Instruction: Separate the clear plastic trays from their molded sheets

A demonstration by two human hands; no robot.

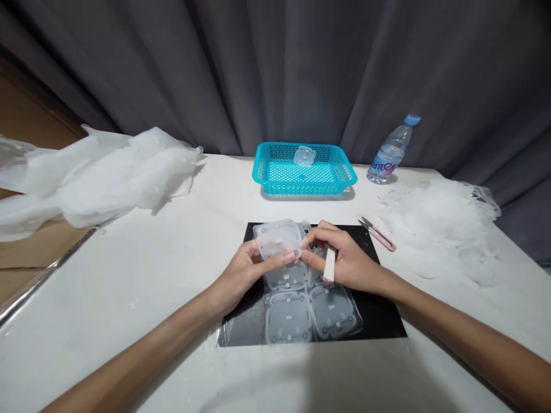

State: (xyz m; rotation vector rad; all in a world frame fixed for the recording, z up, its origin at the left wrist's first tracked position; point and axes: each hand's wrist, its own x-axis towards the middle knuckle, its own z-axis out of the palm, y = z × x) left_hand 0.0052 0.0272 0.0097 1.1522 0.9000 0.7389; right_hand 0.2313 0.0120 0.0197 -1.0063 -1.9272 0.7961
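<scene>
A translucent, soft-looking sheet of rounded square pads (288, 315) lies on a black mat (379, 310), its upper part lifted. My left hand (253, 267) pinches a raised pad (279, 238) between thumb and fingers. Close beside it, my right hand (340, 255) has thumb and index finger pressed together at that pad's right edge. A flat white stick-like handle (329, 265) with a reddish end is tucked in the same hand; its working end is hidden. Small holes and slots mark the pads.
Behind the mat stands a turquoise basket (305, 188) with one loose pad (305, 155) inside. A water bottle (390, 152) is to its right. Pink-handled snips (379, 235) lie beside the mat. Translucent scraps (443, 218) cover the right side; filmy sheets (116, 172) are heaped at left.
</scene>
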